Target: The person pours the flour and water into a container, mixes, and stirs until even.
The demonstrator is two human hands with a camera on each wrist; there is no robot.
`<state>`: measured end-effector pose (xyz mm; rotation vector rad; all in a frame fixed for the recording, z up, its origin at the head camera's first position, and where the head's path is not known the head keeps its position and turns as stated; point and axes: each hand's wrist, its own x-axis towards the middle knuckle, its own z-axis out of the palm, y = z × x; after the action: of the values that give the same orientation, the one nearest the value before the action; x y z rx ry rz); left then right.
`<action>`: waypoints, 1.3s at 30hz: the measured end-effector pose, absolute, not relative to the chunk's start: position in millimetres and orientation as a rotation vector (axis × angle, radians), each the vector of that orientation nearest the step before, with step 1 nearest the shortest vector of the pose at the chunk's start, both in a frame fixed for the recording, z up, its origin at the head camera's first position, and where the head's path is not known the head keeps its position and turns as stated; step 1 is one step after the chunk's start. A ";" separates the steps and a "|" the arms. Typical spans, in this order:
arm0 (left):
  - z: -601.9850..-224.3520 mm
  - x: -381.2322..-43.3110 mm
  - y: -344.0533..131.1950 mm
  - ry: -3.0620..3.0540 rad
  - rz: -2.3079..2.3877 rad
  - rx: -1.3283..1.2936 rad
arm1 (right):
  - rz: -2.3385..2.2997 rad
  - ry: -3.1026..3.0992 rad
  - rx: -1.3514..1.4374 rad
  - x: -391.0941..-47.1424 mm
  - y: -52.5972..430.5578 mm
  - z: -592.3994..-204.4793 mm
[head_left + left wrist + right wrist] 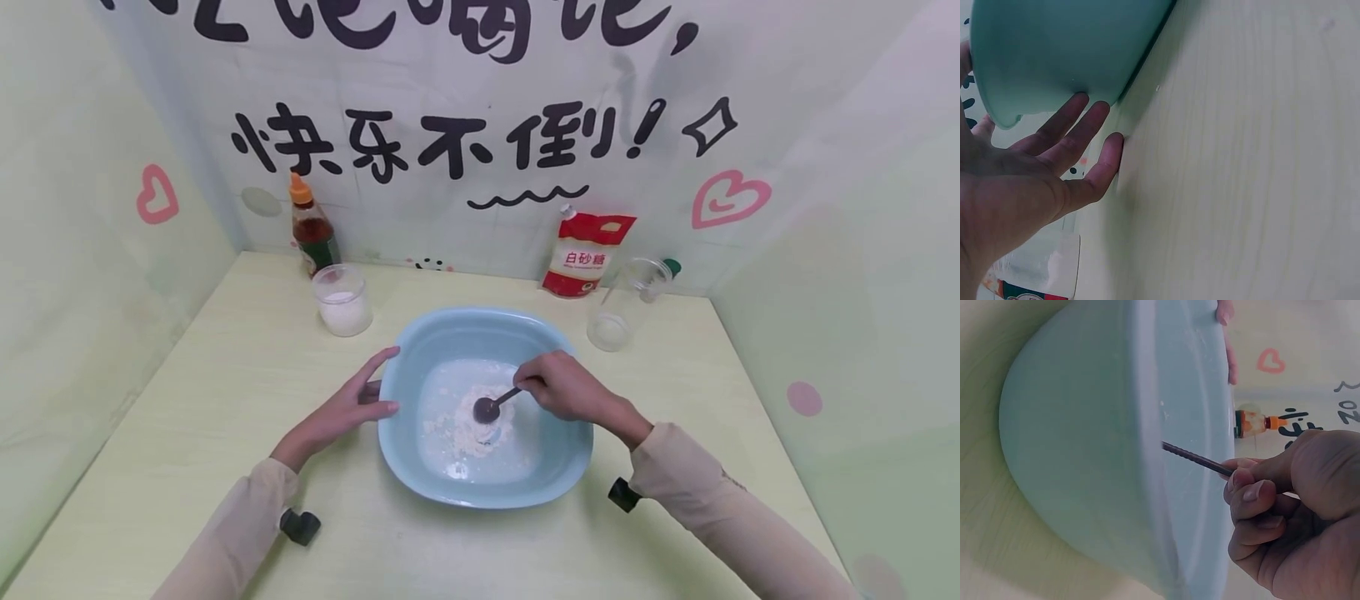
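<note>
A light blue basin (480,492) stands on the table with white powder (468,437) scattered over its floor. My left hand (341,414) holds the basin's left side, thumb and index finger over the rim. In the left wrist view, the other fingers of that hand spread along the outside wall. My right hand (562,385) pinches the handle of a dark spoon (486,409), whose bowl is low over the powder. Whether the spoon touches the basin floor, I cannot tell. The right wrist view shows the handle (1194,458) between thumb and fingers, its bowl hidden behind the rim.
Behind the basin at the left stand a clear cup (343,310) with white contents and a sauce bottle (312,229) with an orange cap. A red and white sugar pouch (581,258) and a clear container (617,321) stand back right. A printed backdrop (420,208) encloses the table.
</note>
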<state>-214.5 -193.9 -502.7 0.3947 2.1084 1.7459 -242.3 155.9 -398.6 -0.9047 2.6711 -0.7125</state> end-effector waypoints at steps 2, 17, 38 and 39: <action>-502.9 -214.3 -194.0 2.106 1.745 0.392 | -0.723 2.670 -0.913 -243.6 155.3 -399.8; -506.0 -216.1 -193.4 2.105 1.743 0.396 | -0.657 2.575 -0.967 -238.5 150.3 -406.4; -505.1 -216.3 -196.2 2.110 1.749 0.391 | -0.575 2.823 -0.715 -272.3 170.8 -398.2; -505.1 -216.4 -196.1 2.111 1.748 0.388 | -0.583 2.831 -0.719 -274.0 170.2 -398.9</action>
<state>-216.4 -196.1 -505.1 0.3879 2.1114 1.7482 -274.0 170.2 -398.9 -0.7194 2.8314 -0.5833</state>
